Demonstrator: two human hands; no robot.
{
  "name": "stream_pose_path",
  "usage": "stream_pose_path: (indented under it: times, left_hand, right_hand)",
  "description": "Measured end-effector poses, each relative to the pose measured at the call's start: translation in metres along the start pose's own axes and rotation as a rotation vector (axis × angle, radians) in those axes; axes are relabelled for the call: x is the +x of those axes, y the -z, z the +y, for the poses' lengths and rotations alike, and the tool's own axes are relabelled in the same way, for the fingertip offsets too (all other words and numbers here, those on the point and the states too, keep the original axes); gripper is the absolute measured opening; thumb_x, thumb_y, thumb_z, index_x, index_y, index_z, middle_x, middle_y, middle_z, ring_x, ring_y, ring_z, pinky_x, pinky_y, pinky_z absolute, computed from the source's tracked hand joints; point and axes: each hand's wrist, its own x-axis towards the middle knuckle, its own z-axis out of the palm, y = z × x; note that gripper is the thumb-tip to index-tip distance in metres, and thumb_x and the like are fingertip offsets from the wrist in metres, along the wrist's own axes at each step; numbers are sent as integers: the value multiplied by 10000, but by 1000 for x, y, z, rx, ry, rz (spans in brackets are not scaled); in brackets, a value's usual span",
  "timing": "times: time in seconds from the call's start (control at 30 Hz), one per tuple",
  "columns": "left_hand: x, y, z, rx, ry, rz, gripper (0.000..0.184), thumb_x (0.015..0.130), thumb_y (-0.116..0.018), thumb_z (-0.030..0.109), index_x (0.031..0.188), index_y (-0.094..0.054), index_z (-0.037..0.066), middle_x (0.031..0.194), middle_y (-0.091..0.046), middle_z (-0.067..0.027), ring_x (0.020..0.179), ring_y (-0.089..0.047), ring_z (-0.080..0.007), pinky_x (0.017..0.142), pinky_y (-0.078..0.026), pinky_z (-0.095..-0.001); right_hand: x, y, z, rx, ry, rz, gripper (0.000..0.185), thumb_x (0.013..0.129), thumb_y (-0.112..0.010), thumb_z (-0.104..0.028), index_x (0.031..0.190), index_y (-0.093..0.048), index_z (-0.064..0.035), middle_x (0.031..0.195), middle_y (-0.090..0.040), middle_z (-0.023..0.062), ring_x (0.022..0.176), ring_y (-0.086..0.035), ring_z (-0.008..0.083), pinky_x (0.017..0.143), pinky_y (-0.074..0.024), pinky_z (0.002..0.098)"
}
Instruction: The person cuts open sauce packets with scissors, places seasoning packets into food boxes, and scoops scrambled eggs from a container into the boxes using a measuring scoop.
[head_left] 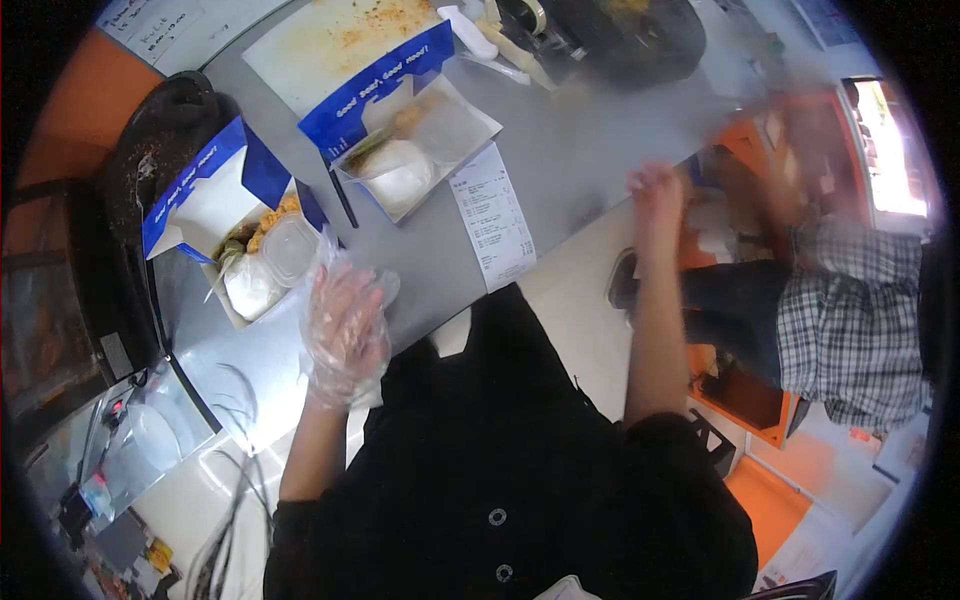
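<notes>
My left hand [345,325], in a clear plastic glove, is beside the near corner of the left meal box. Its fingers are slightly bent and apart, and I see nothing held in them. That blue and white box [195,205] has its lid up, with a mound of rice [250,287], fried pieces [275,222] and a clear lidded cup [288,250] inside. Bare and somewhat blurred, my right hand [656,190] is off the counter's right edge, fingers curled in with nothing visible in them. A second open box [385,95] holds wrapped rice [392,172] and a clear cup [440,135].
A printed receipt [493,218] lies by the second box on the grey counter [400,260]. Tongs [485,45] and a dark pan [640,35] are at the back. A black stick [343,197] lies between the boxes. A person in a checked shirt [850,320] is at right.
</notes>
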Motion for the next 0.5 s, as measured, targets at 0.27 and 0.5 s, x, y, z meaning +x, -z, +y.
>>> stream_pose_path:
  times: [0.27, 0.5]
  left_hand:
    - [90, -22, 14, 557, 115, 296, 320, 775, -500, -8, 1087, -552, 40, 1104, -561, -162, 1059, -544, -322, 923, -429, -423]
    - [88, -25, 54, 1059, 383, 391, 353, 721, -467, -51, 1042, -567, 55, 1016, -588, -136, 930, -592, -300, 798, -495, -389]
  right_hand:
    - [232, 60, 22, 585, -660, 209, 577, 908, -401, -300, 1350, -146, -31, 1271, -303, 177, 1199, -293, 313, 1023, -207, 515]
    - [332, 78, 38, 396, -1003, 270, 408, 827, -440, -284, 1098, -300, -14, 1045, -328, 119, 948, -325, 241, 815, -279, 441]
